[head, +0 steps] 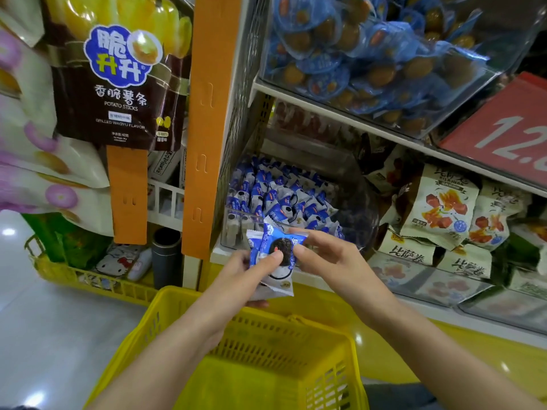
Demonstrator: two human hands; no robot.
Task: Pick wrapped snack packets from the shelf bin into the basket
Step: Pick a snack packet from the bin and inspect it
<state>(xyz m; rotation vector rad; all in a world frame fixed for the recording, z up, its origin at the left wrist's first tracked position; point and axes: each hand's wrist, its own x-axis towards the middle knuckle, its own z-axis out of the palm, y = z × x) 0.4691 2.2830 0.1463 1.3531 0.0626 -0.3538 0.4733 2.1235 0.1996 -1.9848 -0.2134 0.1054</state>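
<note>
A clear shelf bin (236, 229) holds several blue and white wrapped snack packets (284, 196). Just in front of it, above the yellow basket (266, 350), my left hand (245, 273) grips a small stack of these packets (273, 270), thumb pressed on the top one. My right hand (322, 253) pinches the right edge of the top packet. The basket's inside looks bare where it shows between my forearms.
An orange shelf post (204, 143) stands left of the bin. Hanging potato stick bags (118, 84) fill the left. Bins of blue packs (370, 54) above and white snack packs (438, 208) to the right line the shelves. A low yellow crate (88, 279) sits on the floor.
</note>
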